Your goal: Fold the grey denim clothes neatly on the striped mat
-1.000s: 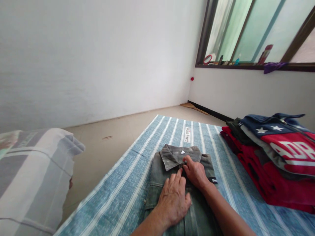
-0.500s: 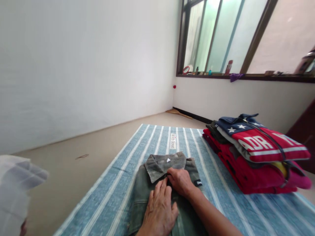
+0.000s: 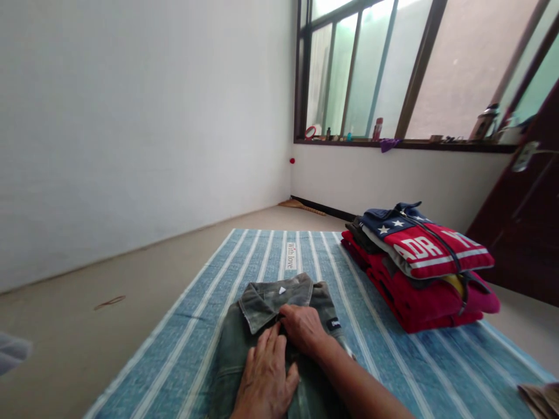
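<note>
A dark green denim jacket (image 3: 231, 343) with a collar and a small white tag lies folded on the striped blue cloth, its collar pointing away from me. My left hand (image 3: 266, 372) rests flat on its front, fingers stretched toward the collar. Just right of it, my right hand (image 3: 303, 329) is closed, its fingers curled on the jacket's front edge right below the collar. The two hands nearly touch at the fingertips. What lies under the right fingers is mostly hidden, but they appear to pinch the jacket's edge.
A stack of folded clothes (image 3: 419, 273), with a red and navy starred jacket on top, stands to the right on the blue striped cloth (image 3: 174, 355). Brown fabric (image 3: 541, 398) shows at the lower right. A broom (image 3: 301, 205) lies by the wall. Bottles line the windowsill (image 3: 410, 146).
The view has turned to the right, so everything sits further left and a dark door shows. Both hands keep nearly the same place on the jacket.
</note>
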`<action>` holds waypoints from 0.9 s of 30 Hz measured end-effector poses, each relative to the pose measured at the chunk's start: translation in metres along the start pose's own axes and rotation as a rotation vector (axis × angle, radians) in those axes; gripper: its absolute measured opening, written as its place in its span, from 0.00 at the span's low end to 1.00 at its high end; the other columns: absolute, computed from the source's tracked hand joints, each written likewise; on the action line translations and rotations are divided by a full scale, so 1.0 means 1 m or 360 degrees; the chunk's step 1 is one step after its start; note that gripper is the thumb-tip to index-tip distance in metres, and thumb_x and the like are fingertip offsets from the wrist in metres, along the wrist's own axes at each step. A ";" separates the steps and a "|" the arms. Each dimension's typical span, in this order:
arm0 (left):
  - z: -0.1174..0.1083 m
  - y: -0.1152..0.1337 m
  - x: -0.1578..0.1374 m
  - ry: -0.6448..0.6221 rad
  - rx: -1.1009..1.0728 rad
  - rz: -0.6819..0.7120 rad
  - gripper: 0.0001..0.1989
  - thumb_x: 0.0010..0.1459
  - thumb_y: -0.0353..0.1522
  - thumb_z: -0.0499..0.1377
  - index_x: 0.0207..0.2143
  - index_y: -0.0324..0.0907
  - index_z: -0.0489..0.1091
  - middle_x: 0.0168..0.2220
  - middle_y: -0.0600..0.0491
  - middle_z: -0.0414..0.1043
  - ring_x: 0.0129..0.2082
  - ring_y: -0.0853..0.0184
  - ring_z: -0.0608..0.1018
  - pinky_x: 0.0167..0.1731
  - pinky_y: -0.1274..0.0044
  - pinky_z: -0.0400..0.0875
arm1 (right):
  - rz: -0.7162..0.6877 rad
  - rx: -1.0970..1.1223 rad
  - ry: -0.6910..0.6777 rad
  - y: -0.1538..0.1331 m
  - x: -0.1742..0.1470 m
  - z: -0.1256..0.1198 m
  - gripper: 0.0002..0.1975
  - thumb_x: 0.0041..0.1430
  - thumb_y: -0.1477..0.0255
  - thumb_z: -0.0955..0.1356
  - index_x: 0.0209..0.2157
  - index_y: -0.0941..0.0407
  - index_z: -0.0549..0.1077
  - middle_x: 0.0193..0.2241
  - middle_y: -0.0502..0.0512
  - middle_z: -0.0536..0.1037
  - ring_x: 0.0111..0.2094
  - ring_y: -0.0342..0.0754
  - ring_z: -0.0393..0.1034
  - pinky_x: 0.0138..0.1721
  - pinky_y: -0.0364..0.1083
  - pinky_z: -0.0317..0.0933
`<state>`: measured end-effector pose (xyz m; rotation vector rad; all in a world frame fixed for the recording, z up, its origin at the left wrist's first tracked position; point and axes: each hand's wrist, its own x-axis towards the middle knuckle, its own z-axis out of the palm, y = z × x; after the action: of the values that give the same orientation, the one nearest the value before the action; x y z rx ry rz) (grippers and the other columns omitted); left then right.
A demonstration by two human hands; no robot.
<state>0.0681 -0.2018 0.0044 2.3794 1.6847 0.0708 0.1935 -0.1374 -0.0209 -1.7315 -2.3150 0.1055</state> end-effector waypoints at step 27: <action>0.003 -0.006 -0.001 -0.0008 -0.0212 0.0063 0.27 0.54 0.40 0.52 0.53 0.37 0.64 0.66 0.43 0.50 0.65 0.52 0.53 0.60 0.57 0.52 | 0.0023 0.0092 0.0016 0.001 -0.015 0.005 0.11 0.66 0.71 0.58 0.39 0.54 0.70 0.36 0.53 0.77 0.38 0.47 0.72 0.32 0.42 0.55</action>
<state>0.0628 -0.2011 0.0004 2.3128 1.5785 0.1782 0.1968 -0.1510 -0.0277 -1.7167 -2.2697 0.1645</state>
